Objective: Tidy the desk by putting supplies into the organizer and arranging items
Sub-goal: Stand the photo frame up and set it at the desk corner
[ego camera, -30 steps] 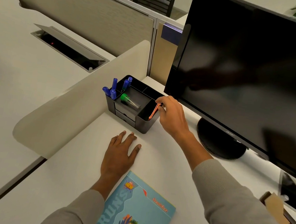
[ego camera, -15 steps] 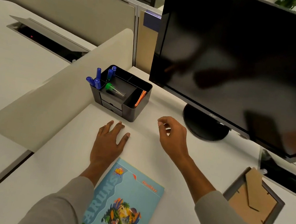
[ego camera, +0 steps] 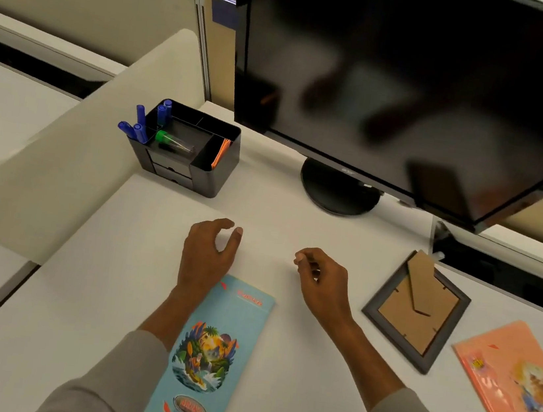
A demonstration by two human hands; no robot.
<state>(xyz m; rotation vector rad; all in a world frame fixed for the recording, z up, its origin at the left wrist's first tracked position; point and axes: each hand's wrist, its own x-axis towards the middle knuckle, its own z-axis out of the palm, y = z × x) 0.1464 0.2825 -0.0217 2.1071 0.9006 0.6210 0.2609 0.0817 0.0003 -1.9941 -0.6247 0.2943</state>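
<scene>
A black desk organizer [ego camera: 211, 180] stands at the back left of the desk. It holds several blue pens [ego camera: 139, 126], a clear tube with a green cap [ego camera: 171, 142] and orange sticky notes [ego camera: 222, 152] in its right slot. My left hand [ego camera: 206, 256] hovers over the desk in front of it, fingers curled and apart, holding nothing. My right hand [ego camera: 320, 281] is loosely curled beside it, also empty. A light blue notebook [ego camera: 212, 353] lies under my left forearm. A dark picture frame [ego camera: 416, 311] lies face down to the right, with an orange notebook [ego camera: 519, 387] beyond it.
A large black monitor [ego camera: 400, 84] on a round stand [ego camera: 339, 189] overhangs the back of the desk. A beige curved divider [ego camera: 72, 159] borders the left side. A cable opening [ego camera: 496, 270] runs along the back right.
My right hand let go of the orange sticky notes in the organizer and drew back to the desk's middle. My left hand lifted off the desk and curled. The view shifted right, showing the frame and orange notebook.
</scene>
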